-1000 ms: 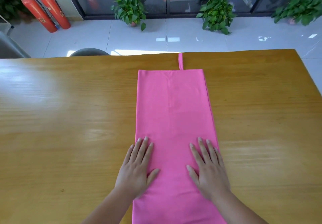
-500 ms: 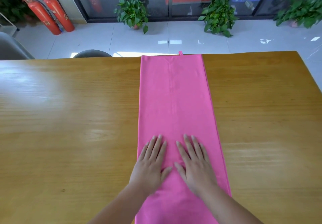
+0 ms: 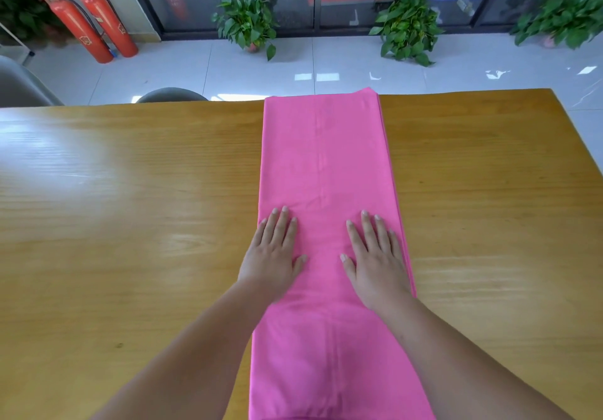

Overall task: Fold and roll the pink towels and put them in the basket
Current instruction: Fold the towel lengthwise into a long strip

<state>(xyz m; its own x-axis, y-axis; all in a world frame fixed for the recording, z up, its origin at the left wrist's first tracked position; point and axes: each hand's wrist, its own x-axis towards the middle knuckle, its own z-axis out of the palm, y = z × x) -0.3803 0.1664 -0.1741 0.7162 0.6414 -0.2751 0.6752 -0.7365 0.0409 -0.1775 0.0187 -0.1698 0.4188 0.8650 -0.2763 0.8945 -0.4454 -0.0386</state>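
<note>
A pink towel [image 3: 326, 158], folded into a long narrow strip, lies lengthwise down the middle of the wooden table [image 3: 130, 207]. Its far end reaches the table's far edge and its near end runs out of view at the bottom. My left hand [image 3: 272, 258] rests flat on the strip's left edge with straight fingers. My right hand [image 3: 375, 263] lies flat near the right edge, fingers spread. A bare stretch of towel shows between the two hands. No basket is in view.
A dark chair back [image 3: 171, 95] stands just beyond the table's far edge at left. Past it is a white tiled floor with potted plants [image 3: 248, 18] and two red fire extinguishers [image 3: 94, 18] along a glass wall.
The towel slid away from me until its far end reached the table's far edge, hiding its hanging loop. My hands came together at the middle, then spread apart toward the edges.
</note>
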